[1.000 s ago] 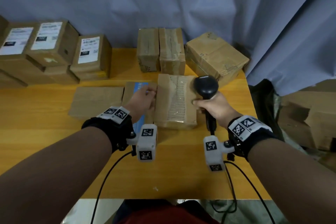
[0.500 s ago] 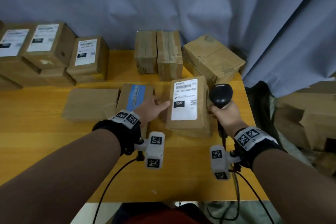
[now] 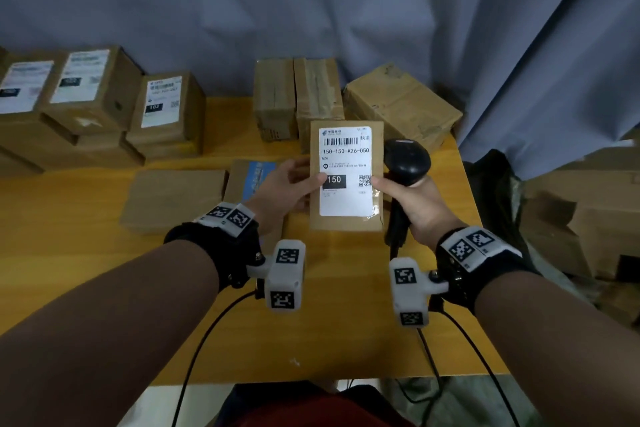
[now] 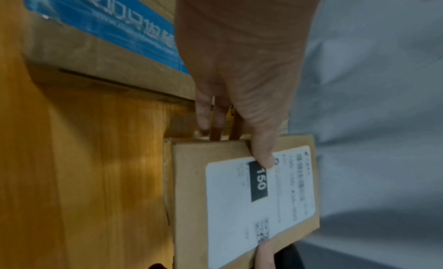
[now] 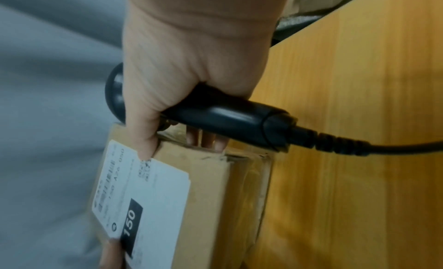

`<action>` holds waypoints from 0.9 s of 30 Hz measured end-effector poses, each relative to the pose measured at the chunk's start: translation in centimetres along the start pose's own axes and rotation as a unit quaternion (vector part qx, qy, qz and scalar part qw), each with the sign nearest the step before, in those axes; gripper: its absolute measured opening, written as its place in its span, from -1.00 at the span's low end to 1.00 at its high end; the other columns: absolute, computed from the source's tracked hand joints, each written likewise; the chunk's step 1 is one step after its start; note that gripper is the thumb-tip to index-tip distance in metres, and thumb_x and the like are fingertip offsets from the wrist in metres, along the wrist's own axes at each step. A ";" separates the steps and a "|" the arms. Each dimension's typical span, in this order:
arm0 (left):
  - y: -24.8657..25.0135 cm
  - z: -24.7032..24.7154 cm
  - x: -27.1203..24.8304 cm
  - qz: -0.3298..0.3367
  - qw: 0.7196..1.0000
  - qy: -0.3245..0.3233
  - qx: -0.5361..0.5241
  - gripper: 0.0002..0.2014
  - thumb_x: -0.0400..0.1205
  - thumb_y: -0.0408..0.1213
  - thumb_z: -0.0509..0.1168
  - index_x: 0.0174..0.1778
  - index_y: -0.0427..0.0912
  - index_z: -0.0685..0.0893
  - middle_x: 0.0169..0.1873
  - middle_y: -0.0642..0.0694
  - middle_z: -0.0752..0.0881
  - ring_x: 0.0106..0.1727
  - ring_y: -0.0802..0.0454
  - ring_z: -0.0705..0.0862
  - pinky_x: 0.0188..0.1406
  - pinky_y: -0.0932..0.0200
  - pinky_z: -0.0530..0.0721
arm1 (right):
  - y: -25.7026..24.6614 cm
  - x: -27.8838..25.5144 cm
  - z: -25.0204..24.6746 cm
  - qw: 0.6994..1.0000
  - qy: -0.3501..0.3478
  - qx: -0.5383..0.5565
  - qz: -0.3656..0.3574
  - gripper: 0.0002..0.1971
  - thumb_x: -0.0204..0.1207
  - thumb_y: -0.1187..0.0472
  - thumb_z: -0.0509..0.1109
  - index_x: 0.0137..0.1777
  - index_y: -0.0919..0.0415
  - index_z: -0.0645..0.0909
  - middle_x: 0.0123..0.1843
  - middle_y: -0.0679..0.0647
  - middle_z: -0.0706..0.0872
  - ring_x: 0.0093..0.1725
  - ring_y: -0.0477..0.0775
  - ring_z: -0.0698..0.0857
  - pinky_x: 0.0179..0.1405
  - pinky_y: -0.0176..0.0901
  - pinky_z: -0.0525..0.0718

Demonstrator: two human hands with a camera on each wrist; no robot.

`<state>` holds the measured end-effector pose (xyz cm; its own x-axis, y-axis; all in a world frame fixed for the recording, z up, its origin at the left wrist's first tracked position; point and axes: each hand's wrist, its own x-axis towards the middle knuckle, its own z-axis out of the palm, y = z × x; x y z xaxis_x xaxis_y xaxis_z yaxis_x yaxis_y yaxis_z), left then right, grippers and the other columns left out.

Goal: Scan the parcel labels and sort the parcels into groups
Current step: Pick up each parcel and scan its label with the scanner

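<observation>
- The grey-blue cloth curtain hangs behind everything, its folds falling to the far edge of the table.
- The yellow wooden table carries all the boxes; its near edge runs just ahead of the person's body.
- A stack of brown cardboard boxes with white labels stands at the far left of the table, one label marked 102.
- A large creased cardboard box sits at the far right corner, tilted askew, just beside two taped cardboard boxes standing side by side.
- A flat plain cardboard packet lies left of centre, touching a flat cardboard box with a blue strip, which lies partly under the left wrist.
- The brown cardboard parcel with a white shipping label is held upright over the middle of the table, between both hands, label facing the person; it reads 150-150-A26-050 with a black 150 block, a barcode and a QR code.
- The left hand clamps the parcel's left side: thumb pressed on the label beside the 150 block, fingers curled behind the edge.
- The right hand does two jobs: its thumb pinches the parcel's right edge near the QR code, fingertips behind, while the palm grips the handle of the scanner.
- The black corded handheld barcode scanner stands with its head up, just beside the parcel's right edge; its cable trails from the handle.
</observation>
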<state>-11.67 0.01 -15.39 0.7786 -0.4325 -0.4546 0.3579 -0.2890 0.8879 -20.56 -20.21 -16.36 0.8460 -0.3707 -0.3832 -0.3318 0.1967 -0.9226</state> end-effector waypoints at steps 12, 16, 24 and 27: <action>5.5 -2.5 -1.0 0.003 0.997 -0.025 -0.077 -0.73 0.63 -0.11 0.33 0.15 0.26 0.42 0.15 0.00 0.67 0.24 -0.11 0.63 0.31 -0.26 0.58 | -4.8 -0.3 2.2 0.993 -0.046 0.095 -0.053 -0.71 0.45 0.38 0.52 0.11 0.07 0.70 0.08 0.06 0.82 0.11 0.07 0.78 0.00 -0.03 0.74; 6.3 -2.6 -1.5 0.013 0.997 -0.020 -0.078 -0.62 0.53 -0.07 0.39 0.14 0.11 0.36 0.10 -0.03 0.69 0.18 -0.09 0.67 0.21 -0.12 0.65 | -5.9 -0.7 2.1 0.993 -0.059 0.082 -0.059 -0.74 0.45 0.42 0.51 0.08 0.13 0.69 0.04 0.06 0.80 0.08 0.05 0.75 -0.03 -0.11 0.70; 6.7 -2.7 -2.4 0.038 0.997 -0.018 -0.069 -0.33 0.50 -0.14 0.44 0.54 0.01 0.38 0.19 0.01 0.72 0.27 -0.05 0.66 0.33 -0.09 0.57 | -7.0 -1.3 2.3 0.992 -0.047 0.101 -0.064 -0.73 0.48 0.42 0.47 0.15 0.17 0.70 0.10 0.14 0.81 0.15 0.16 0.74 0.13 0.07 0.68; 6.8 -2.9 -2.8 0.049 0.997 -0.012 -0.058 -0.33 0.48 -0.10 0.46 0.48 0.18 0.34 0.13 0.06 0.72 0.23 0.00 0.66 0.40 -0.13 0.49 | -6.9 -1.8 2.6 0.989 -0.050 0.120 -0.069 -0.76 0.50 0.46 0.43 0.05 0.13 0.70 -0.02 0.08 0.83 0.05 0.12 0.77 0.10 0.06 0.69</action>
<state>-9.93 1.72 -7.83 0.8011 -0.4736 -0.3660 0.3396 -0.1440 0.9295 -18.75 -18.51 -9.21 0.9171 -0.3199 -0.2381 -0.1127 0.3649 -0.9242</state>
